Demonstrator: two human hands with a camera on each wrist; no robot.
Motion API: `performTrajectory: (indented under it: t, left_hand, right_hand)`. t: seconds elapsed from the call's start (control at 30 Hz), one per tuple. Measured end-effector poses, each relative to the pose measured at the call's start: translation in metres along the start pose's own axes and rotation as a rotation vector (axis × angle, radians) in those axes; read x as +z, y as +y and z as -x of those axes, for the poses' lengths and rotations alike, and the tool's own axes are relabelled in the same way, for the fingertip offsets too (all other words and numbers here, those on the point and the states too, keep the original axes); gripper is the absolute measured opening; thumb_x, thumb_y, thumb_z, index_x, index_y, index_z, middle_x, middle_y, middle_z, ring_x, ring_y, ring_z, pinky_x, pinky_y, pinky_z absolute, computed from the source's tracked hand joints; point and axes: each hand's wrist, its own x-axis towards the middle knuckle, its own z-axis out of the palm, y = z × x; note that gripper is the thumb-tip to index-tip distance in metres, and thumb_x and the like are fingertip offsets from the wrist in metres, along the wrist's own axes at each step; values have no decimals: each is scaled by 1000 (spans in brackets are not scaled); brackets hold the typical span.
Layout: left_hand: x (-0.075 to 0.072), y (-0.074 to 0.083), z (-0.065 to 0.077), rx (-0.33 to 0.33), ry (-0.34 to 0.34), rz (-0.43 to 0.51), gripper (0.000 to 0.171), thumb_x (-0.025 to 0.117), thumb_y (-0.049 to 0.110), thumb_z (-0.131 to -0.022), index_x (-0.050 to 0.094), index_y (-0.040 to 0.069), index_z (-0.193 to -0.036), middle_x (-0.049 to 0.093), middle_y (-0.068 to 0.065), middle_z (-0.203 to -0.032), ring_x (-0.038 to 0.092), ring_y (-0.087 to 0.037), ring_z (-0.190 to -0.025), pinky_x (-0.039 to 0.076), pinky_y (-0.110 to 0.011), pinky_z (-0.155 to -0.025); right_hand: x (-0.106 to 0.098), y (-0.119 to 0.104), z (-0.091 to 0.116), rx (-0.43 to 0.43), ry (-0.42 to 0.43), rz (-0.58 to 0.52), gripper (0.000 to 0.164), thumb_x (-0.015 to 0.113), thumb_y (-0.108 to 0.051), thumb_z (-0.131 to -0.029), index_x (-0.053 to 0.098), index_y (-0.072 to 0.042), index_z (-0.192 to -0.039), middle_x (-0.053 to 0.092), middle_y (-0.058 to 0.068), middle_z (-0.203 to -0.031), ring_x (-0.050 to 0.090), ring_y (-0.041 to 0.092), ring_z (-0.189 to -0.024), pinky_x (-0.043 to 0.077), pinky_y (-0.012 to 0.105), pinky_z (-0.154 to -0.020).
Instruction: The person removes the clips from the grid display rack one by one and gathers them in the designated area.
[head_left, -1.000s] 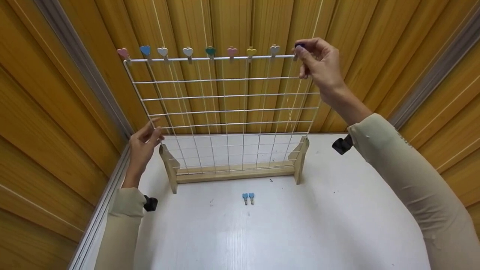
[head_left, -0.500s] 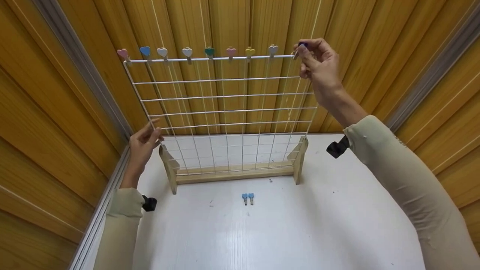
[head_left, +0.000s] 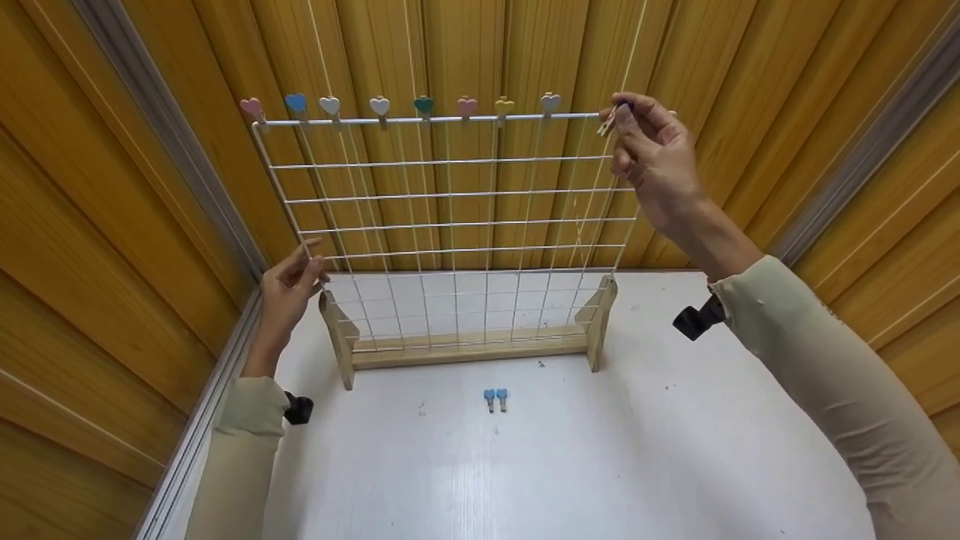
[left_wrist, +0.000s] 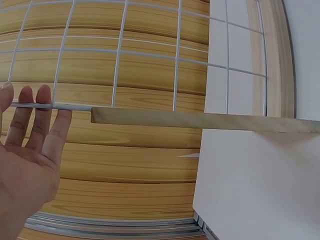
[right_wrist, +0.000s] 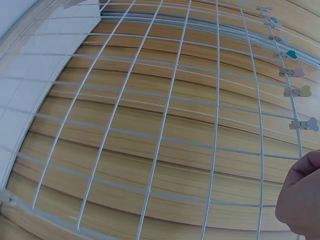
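Note:
In the head view, my right hand (head_left: 660, 161) pinches a small clothespin (head_left: 606, 124) with a dark blue heart between thumb and forefinger. Its wooden legs slant down to the left, overlapping the top bar near the right end of a white wire grid (head_left: 450, 193). The right wrist view shows only part of this hand (right_wrist: 302, 195), and the clothespin is hidden there. My left hand (head_left: 289, 292) grips the grid's left side wire just above the wooden stand. In the left wrist view, fingertips (left_wrist: 44, 93) of this hand come up behind that wire.
Several heart clothespins, among them a green one (head_left: 424, 105) and a yellow one (head_left: 504, 106), line the top bar. A wooden stand (head_left: 472, 356) supports the grid on a white table (head_left: 465, 480). Two blue heart clothespins (head_left: 496, 400) lie in front. Wood-patterned walls (head_left: 465, 45) surround it.
My right hand has shifted slightly right and down with the dark blue heart clothespin, whose legs have swung from nearly upright to slanted. The left hand has stayed on the grid's side wire.

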Motion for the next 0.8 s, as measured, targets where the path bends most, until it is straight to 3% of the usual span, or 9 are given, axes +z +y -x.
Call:
performTrajectory:
  t: [0.1, 0.3, 0.43, 0.63, 0.8]
  left_hand:
    - [-4, -1, 2, -5, 11, -16, 32, 60, 15, -104, 66, 8, -135, 69, 7, -86, 66, -12, -85, 57, -20, -87]
    - [-8, 0, 3, 6, 23, -18, 33, 60, 14, -104, 65, 7, -136, 69, 9, -86, 65, -13, -84, 57, -19, -86]
    - [-5, 0, 4, 0, 10, -15, 35, 59, 15, -104, 64, 5, -137, 68, 9, -87, 66, -14, -86, 57, -22, -88]
    - [-1, 0, 2, -1, 4, 7, 33, 59, 13, -104, 65, 6, -135, 68, 2, -88, 66, -14, -86, 57, -23, -88]
    - [1, 1, 0, 3, 8, 1, 33, 59, 13, -104, 65, 5, -136, 67, 9, -86, 65, -13, -85, 57, -21, -86]
  right_hand:
    - [-1, 2, 9, 51, -28, 14, 26, 70, -11, -95, 67, 0, -118, 71, 9, -101, 50, 9, -56, 42, 20, -50]
    - [1, 12, 25, 159, -89, 170, 15, 68, -10, -98, 71, -9, -113, 75, 4, -98, 52, 6, -62, 43, 15, -53]
    - [-4, 21, 37, 226, -123, 251, 11, 65, -9, -100, 70, -8, -109, 76, 1, -96, 53, 6, -61, 44, 15, -54]
    - [-18, 42, 54, 291, -224, 365, 12, 64, -7, -101, 70, -8, -111, 76, 0, -100, 58, 6, -63, 49, 16, -57]
    - [-26, 65, 67, 354, -274, 441, 13, 63, -8, -101, 69, -9, -112, 76, -2, -101, 58, 6, -64, 50, 18, -60]
